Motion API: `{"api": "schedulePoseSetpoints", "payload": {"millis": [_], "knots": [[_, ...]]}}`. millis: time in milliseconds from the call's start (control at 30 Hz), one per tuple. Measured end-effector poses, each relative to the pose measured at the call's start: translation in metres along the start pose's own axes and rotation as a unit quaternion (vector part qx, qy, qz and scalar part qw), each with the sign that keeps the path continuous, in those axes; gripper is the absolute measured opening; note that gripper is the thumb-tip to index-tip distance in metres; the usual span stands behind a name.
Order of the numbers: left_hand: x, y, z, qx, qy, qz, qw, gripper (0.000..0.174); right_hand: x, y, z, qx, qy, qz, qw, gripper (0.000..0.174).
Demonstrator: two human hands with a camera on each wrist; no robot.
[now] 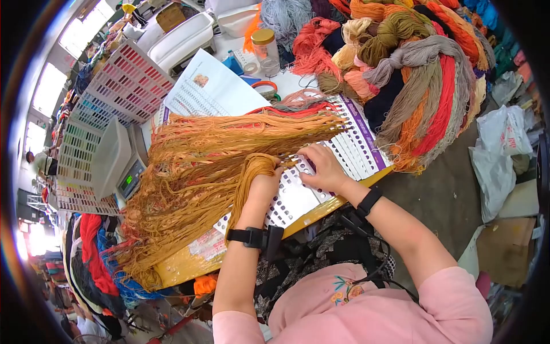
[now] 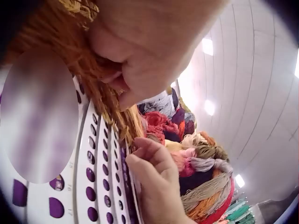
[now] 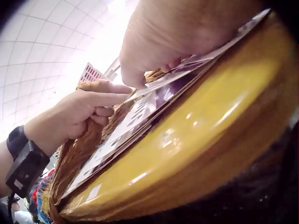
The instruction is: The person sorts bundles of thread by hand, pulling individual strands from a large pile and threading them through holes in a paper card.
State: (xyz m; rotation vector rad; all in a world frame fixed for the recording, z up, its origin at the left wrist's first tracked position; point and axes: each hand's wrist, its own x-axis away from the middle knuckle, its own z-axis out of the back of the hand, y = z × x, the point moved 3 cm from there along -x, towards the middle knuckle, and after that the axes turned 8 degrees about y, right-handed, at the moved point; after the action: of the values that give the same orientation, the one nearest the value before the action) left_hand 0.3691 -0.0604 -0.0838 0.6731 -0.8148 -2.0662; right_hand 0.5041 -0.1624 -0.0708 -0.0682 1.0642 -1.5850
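Note:
Ochre yarn (image 1: 258,166) hangs looped over my left hand (image 1: 266,186), whose fingers curl round it at the strands' edge. In the right wrist view the left hand (image 3: 77,112) has its index finger stretched toward a white card (image 3: 126,123). My right hand (image 1: 327,170) rests on the white cards with punched holes (image 1: 295,195), thumb and fingers apart, close to the ends of orange and brown strands (image 1: 229,137). The left wrist view shows the right hand (image 2: 156,179) at the cards' edge beside the strand ends; some of its fingertips are hidden.
A yellow board edge (image 1: 355,189) lies under the cards. Thick yarn hanks (image 1: 435,97) are heaped at the back right. On the left stand a colour chart (image 1: 123,86) and a scale (image 1: 130,179). Printed paper (image 1: 215,86), a clear jar (image 1: 266,54) and a white tray (image 1: 180,40) lie behind.

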Motion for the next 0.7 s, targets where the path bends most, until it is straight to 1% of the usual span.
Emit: {"api": "schedulePoseSetpoints", "payload": {"millis": [100,200,300,333,433,500,533,567,600,633,667,700], "knots": [[-0.001,-0.005,-0.003,0.012,-0.029,0.014,0.999,0.016,-0.002,0.000,0.000,-0.007,-0.020,-0.025,0.999,0.041],[0.003,-0.026,-0.001,-0.100,0.022,-0.009,0.995,0.018,-0.003,-0.001,0.000,0.008,-0.027,-0.024,0.999,0.040],[0.012,-0.015,0.037,-0.153,-0.051,0.035,0.986,0.021,-0.001,-0.003,-0.001,0.052,-0.019,0.018,0.998,0.039],[0.014,-0.020,0.046,-0.186,-0.099,0.067,0.975,0.021,-0.001,-0.003,-0.001,0.061,-0.018,0.022,0.998,0.038],[0.020,-0.015,0.079,-0.124,-0.084,0.086,0.985,0.039,-0.001,-0.004,-0.001,0.077,-0.017,0.028,0.997,0.037],[0.030,-0.039,0.121,-0.063,0.038,0.162,0.984,0.034,0.000,-0.004,-0.001,0.072,-0.025,0.020,0.997,0.036],[0.041,-0.060,0.152,0.041,0.120,0.309,0.943,0.030,0.001,-0.004,-0.001,0.074,-0.022,0.023,0.997,0.036],[0.057,-0.079,0.187,0.144,0.197,0.442,0.863,0.026,0.001,-0.004,-0.001,0.075,-0.018,0.025,0.997,0.035],[0.074,-0.091,0.220,0.398,0.231,0.421,0.782,0.017,0.002,-0.004,-0.001,0.076,-0.014,0.026,0.997,0.035],[0.090,-0.147,0.265,0.649,0.125,0.337,0.671,0.012,0.003,-0.004,-0.002,0.073,-0.013,0.028,0.997,0.036],[0.109,-0.150,0.288,0.773,0.130,0.323,0.530,0.010,0.003,-0.004,-0.002,0.071,-0.011,0.031,0.997,0.036],[0.128,-0.136,0.302,0.762,0.203,0.319,0.526,0.010,0.002,-0.004,-0.001,0.069,-0.010,0.036,0.997,0.036]]}}
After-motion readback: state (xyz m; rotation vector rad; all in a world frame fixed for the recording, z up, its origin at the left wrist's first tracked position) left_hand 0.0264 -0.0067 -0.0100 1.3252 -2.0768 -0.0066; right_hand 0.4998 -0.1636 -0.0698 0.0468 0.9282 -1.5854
